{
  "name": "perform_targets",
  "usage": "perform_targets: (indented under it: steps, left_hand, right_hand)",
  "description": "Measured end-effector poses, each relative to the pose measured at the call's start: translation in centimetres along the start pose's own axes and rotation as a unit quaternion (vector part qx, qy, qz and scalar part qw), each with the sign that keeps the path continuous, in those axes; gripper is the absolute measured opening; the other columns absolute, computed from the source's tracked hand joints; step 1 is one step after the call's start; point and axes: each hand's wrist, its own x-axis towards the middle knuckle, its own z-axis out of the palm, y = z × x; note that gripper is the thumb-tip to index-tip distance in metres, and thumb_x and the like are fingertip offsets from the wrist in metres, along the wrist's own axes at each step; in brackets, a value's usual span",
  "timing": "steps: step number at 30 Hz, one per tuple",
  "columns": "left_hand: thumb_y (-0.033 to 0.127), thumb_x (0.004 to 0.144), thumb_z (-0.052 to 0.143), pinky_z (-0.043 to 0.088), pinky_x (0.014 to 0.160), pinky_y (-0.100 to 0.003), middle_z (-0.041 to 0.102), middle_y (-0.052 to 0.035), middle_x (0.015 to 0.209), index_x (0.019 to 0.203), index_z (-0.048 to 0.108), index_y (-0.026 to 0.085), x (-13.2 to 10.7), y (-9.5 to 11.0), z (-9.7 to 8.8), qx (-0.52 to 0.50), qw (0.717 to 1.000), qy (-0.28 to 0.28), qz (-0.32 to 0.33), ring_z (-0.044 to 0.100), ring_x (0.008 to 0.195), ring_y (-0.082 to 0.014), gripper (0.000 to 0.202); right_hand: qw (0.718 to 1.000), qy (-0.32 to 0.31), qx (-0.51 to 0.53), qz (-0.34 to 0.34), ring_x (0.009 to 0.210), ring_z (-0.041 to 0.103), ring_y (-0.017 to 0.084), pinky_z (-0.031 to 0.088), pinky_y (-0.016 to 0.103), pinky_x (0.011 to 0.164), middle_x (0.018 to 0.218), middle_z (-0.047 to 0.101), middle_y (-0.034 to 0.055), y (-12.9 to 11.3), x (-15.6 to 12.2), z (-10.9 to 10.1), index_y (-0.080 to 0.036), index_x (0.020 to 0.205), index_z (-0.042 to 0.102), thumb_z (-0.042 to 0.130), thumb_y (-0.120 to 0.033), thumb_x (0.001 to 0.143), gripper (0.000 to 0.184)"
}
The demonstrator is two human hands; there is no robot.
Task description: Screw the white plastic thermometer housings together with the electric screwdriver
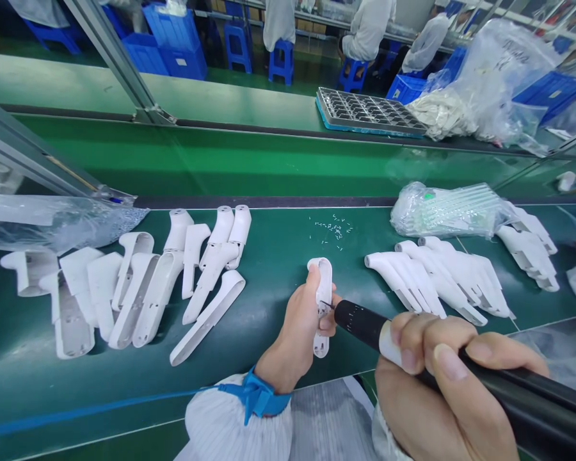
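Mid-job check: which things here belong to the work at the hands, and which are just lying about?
At work: left hand holding a white plastic part; right hand holding a black-handled tool.

Lying about: white plastic parts, small white scraps, plastic bag, metal tray.

- Site: factory assembly line along a green conveyor belt [273, 240].
- On belt: white plastic housings [206, 318].
- Beyond belt: workers in white smocks [368, 29], blue stools [282, 64].
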Motion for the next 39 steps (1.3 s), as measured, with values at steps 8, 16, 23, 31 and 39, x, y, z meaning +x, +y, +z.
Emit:
perform_targets:
  steps: [8,16,23,31,39]
  left_hand:
    - [0.071,0.094,0.057,0.036,0.048,-0.026,0.056,0.0002,0.063,0.080,0.058,0.020,0.9,-0.4,-2.5,0.219,0.969,0.020,0.115,0.047,0.045,-0.0121,0.053]
    - [0.029,0.099,0.048,0.049,0.100,-0.059,0.057,-0.0225,0.135,0.117,0.059,0.014,2.9,-2.1,-5.3,0.471,0.757,0.237,0.386,0.054,0.124,-0.0383,0.026]
    - [0.027,0.099,0.054,0.050,0.095,-0.057,0.055,-0.0219,0.139,0.137,0.050,0.014,3.0,-2.7,-5.7,0.531,0.699,0.267,0.397,0.053,0.127,-0.0404,0.039]
    - [0.020,0.100,0.060,0.043,0.101,-0.053,0.063,-0.0176,0.136,0.123,0.064,0.017,1.2,-1.3,-4.1,0.601,0.625,0.213,0.450,0.055,0.128,-0.0370,0.023]
    - [0.021,0.104,0.060,0.033,0.107,-0.044,0.073,-0.0061,0.127,0.114,0.070,0.023,2.5,-0.5,-1.9,0.582,0.659,0.051,0.473,0.063,0.121,-0.0254,0.014]
  right_hand:
    - [0.986,0.150,0.051,0.057,0.044,0.039,0.011,0.037,0.027,0.047,0.054,0.045,-0.0051,3.4,3.9,-0.4,-0.022,0.077,0.052,0.067,-0.020,0.067,0.018]
    - [0.968,0.245,0.049,0.005,0.051,0.045,0.009,0.044,0.026,0.057,0.060,0.041,-0.0075,11.1,9.9,-1.7,-0.022,0.078,0.041,0.062,-0.020,0.067,0.023]
    - [0.966,0.250,0.058,0.040,0.055,0.044,0.009,0.048,0.025,0.056,0.064,0.035,-0.0078,13.2,11.4,-2.0,-0.022,0.082,0.040,0.060,-0.019,0.069,0.024]
    - [0.965,0.228,0.106,0.080,0.053,0.039,0.009,0.043,0.024,0.057,0.061,0.035,-0.0062,9.3,9.8,-2.6,-0.023,0.081,0.040,0.062,-0.019,0.063,0.029]
    - [0.962,0.235,0.097,0.096,0.051,0.036,0.008,0.040,0.022,0.053,0.059,0.036,-0.0051,4.5,7.4,-2.7,-0.020,0.077,0.049,0.065,-0.018,0.058,0.025]
